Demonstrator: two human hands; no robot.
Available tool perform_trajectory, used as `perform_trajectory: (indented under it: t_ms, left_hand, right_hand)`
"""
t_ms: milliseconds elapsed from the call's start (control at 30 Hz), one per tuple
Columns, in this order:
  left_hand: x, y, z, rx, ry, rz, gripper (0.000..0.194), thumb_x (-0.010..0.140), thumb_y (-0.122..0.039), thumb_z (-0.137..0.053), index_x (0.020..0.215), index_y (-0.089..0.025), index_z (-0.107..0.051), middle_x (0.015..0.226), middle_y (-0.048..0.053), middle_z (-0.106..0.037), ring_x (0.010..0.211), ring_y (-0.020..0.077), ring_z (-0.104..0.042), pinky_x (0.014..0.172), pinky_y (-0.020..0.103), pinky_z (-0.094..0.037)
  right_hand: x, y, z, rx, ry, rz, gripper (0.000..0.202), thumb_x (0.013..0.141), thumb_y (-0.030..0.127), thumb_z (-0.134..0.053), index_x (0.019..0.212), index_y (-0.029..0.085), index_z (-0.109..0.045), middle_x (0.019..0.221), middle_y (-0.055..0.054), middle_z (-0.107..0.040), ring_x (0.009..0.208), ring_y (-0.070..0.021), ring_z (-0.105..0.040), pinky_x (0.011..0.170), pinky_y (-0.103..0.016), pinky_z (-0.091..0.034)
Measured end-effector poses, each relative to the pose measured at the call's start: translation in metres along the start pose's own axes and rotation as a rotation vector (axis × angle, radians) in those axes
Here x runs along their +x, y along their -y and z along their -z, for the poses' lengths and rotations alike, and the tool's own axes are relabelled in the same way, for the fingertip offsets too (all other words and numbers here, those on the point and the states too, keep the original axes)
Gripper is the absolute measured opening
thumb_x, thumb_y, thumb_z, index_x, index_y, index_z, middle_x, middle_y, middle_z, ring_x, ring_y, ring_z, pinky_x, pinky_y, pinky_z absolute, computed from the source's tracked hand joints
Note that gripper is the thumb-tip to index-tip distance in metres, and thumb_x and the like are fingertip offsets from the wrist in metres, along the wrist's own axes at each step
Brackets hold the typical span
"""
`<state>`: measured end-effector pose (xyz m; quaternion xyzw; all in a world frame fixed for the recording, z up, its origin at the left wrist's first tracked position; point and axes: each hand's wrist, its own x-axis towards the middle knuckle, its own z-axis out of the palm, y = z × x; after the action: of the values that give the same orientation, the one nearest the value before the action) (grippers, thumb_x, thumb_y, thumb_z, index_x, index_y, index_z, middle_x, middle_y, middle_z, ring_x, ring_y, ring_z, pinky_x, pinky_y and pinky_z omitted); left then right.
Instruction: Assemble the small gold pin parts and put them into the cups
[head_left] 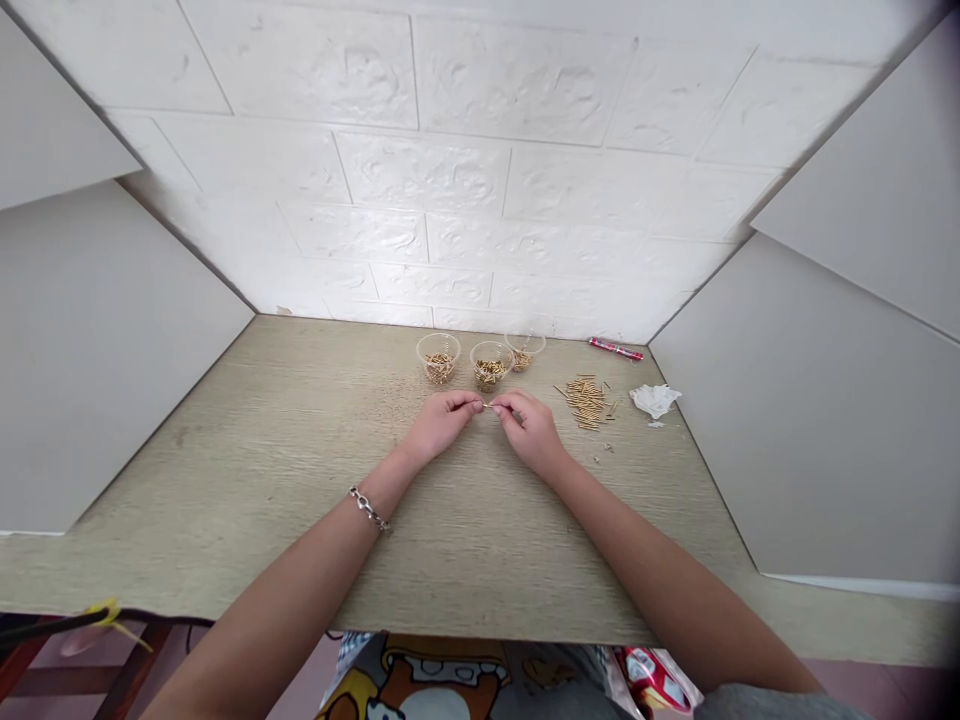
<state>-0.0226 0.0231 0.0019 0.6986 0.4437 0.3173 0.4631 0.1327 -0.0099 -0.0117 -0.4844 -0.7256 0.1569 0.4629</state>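
Observation:
My left hand (445,418) and my right hand (525,425) meet over the middle of the table, fingertips pinched. Between them is a small gold-coloured metal pin (487,405), with an end in each pinch; its finer detail is too small to make out. Just beyond my hands stand a clear plastic cup (438,348) holding small gold pieces, a second clear cup (492,352) with gold tube-like pieces, and a third clear cup (525,340) with a few gold pieces at its bottom. Right of my right hand lies a pile of slim gold pins (586,402).
Tiny gold bits (401,400) are scattered on the table (480,560) left of the cups. A crumpled white tissue (655,400) and a red wrapped stick (616,348) lie at the right. A white brick-pattern wall (465,170) closes the back, with pale panels on both sides.

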Motion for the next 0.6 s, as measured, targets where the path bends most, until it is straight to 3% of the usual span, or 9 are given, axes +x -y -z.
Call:
perform_trajectory:
  t_ms: [367, 600]
  left_hand:
    - [-0.0028, -0.0058, -0.0045, 0.299, -0.115, -0.097, 0.023, 0.076, -0.030, -0.043, 0.076, -0.019, -0.064, 0.076, 0.000, -0.063, 0.073, 0.0140, -0.054, 0.072, 0.024, -0.039]
    - [-0.0039, -0.0092, -0.0052, 0.442, -0.128, -0.184, 0.023, 0.078, -0.025, -0.041, 0.078, -0.020, -0.064, 0.077, 0.002, -0.063, 0.073, 0.0141, -0.054, 0.073, 0.025, -0.039]
  right_hand:
    - [-0.0032, 0.0011, -0.0033, -0.196, -0.010, 0.028, 0.017, 0.080, 0.018, -0.040, 0.081, 0.018, -0.057, 0.080, -0.005, -0.058, 0.076, -0.0158, -0.052, 0.070, -0.029, -0.039]
    - [-0.0048, 0.0019, -0.0050, -0.276, -0.004, 0.015, 0.018, 0.081, 0.018, -0.038, 0.082, 0.018, -0.056, 0.081, -0.005, -0.059, 0.078, -0.0171, -0.051, 0.072, -0.031, -0.037]
